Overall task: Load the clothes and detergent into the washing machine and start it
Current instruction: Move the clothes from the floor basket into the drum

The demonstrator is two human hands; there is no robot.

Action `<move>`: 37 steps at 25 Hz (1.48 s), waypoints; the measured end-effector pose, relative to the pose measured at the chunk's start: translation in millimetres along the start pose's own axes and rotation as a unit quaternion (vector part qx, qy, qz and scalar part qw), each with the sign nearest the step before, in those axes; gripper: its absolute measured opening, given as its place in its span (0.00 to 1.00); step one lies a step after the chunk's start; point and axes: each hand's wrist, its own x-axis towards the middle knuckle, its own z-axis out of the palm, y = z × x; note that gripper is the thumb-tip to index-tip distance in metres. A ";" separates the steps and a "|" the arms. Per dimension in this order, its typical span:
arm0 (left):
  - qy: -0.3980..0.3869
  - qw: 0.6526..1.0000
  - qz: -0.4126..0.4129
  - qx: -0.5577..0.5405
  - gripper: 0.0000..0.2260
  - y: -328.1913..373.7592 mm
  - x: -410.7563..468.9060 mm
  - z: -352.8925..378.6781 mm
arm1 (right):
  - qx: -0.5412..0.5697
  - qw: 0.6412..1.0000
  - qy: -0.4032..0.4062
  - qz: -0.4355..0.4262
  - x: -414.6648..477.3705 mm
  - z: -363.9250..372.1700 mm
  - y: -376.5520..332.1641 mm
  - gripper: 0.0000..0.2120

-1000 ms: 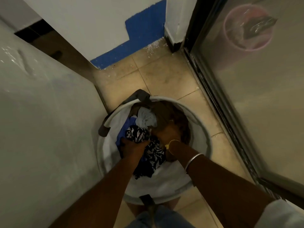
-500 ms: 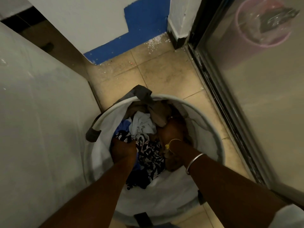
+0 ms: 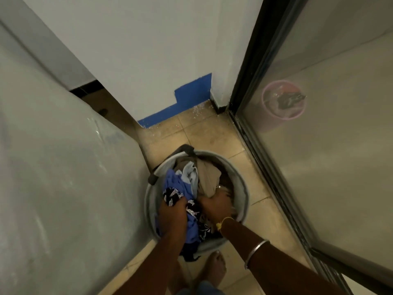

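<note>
A round grey laundry basket (image 3: 241, 182) with dark handles stands on the tiled floor, full of clothes. My left hand (image 3: 172, 213) is clenched on a bundle of blue cloth (image 3: 174, 184) and black-and-white patterned cloth (image 3: 171, 195) raised above the rim. My right hand (image 3: 215, 206) grips a tan garment (image 3: 209, 177) beside it. A pale blue piece (image 3: 190, 176) lies between them. The large grey surface at left (image 3: 63, 188) may be the washing machine; I cannot tell. No detergent is in view.
A white wall with a blue patch (image 3: 191, 99) stands behind the basket. A dark-framed glass door (image 3: 319, 167) closes the right side, with a pink bucket (image 3: 284, 103) seen through it. My bare foot (image 3: 215, 267) is just before the basket.
Both hands have come up out of the basket with clothes bunched in them. The blue and tan pieces now stand higher. The camera has pulled back and up.
</note>
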 end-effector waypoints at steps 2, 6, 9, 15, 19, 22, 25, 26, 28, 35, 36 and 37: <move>-0.013 0.999 0.004 -0.038 0.13 23.3 -32.5 -27.4 | 0.008 1.000 -0.001 -0.018 -33.7 -14.4 -21.9 0.14; -0.006 0.999 0.013 -0.042 0.05 67.4 -101.7 -83.2 | 0.034 0.999 -0.006 -0.040 -101.5 -44.9 -65.6 0.12; -0.013 0.997 0.015 -0.070 0.04 93.7 -146.6 -127.8 | 0.059 0.995 -0.027 -0.075 -151.0 -57.7 -102.1 0.13; -0.039 0.984 0.072 -0.161 0.06 148.7 -218.2 -215.1 | 0.151 0.971 -0.058 -0.177 -251.7 -83.7 -196.0 0.14; -0.060 0.961 0.153 -0.223 0.03 196.3 -267.2 -299.8 | 0.193 0.943 -0.068 -0.263 -329.6 -92.3 -273.1 0.11; -0.014 0.951 0.165 -0.262 0.04 220.2 -276.1 -379.3 | 0.191 0.915 -0.093 -0.342 -386.3 -69.4 -330.2 0.12; 0.015 0.940 0.185 -0.287 0.05 225.5 -262.8 -463.9 | 0.199 0.887 -0.122 -0.399 -432.1 -14.1 -375.4 0.07; 0.027 0.936 0.192 -0.294 0.06 224.3 -254.8 -490.1 | 0.207 0.880 -0.135 -0.406 -444.4 9.9 -386.6 0.07; 0.052 0.928 0.185 -0.318 0.06 216.7 -236.8 -538.4 | 0.220 0.875 -0.166 -0.399 -463.8 61.3 -401.0 0.07; 0.103 0.914 0.085 -0.382 0.07 160.1 -128.5 -648.4 | 0.200 0.884 -0.236 -0.352 -492.4 220.8 -405.8 0.09; 0.122 0.909 0.071 -0.393 0.11 155.6 -107.7 -653.7 | 0.188 0.888 -0.236 -0.347 -489.4 237.3 -405.1 0.08; 0.136 0.907 0.064 -0.394 0.14 150.8 -88.7 -656.9 | 0.173 0.892 -0.236 -0.344 -484.5 252.9 -403.6 0.07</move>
